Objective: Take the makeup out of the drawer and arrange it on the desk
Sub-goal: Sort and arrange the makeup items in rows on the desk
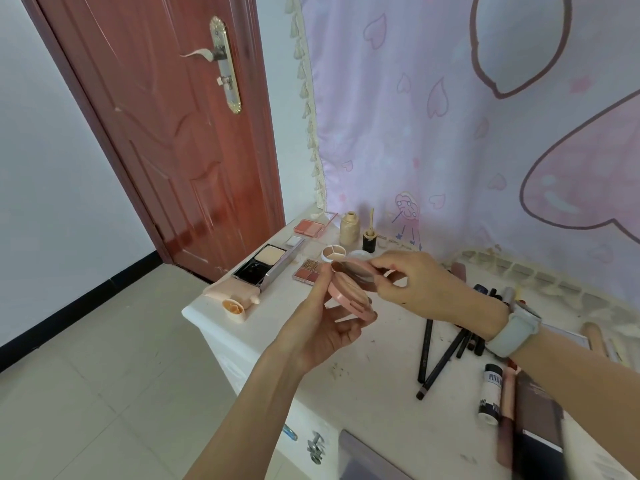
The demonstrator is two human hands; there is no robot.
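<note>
Makeup compact (pixel 348 296), round, pink, open, held in the air between both hands above the white counter (pixel 374 386). Left hand (pixel 325 327) grips the pink base from below, fingers curled round its rim, powder pan facing up. Right hand (pixel 412 285) pinches the raised lid (pixel 353 268) at its edge, watch (pixel 512 332) on that wrist.

Beyond the left hand, on the counter: four-pan eyeshadow palette (pixel 307 271), open black and silver powder case (pixel 266 266), peach tube (pixel 230 291) lying with its cap (pixel 235 310) off beside it, open blush duo (pixel 310 227) further back. Behind the hands: round three-colour pot (pixel 333 252), beige bottle (pixel 349 228) upright, small dark bottle (pixel 370 240) with applicator wand sticking up.

Under and right of the right wrist: bunch of dark pencils (pixel 440 362) lying loose, some crossing. Nearer the camera, right of both hands: white tube with black cap (pixel 491 393) lying flat, pink stick just beside it, dark flat palette (pixel 540 414). Bottom edge: grey drawer (pixel 367 459), partly open; contents cannot be told.

Red-brown door (pixel 166 126) left, pink heart-print cloth (pixel 450 116) behind the counter.
</note>
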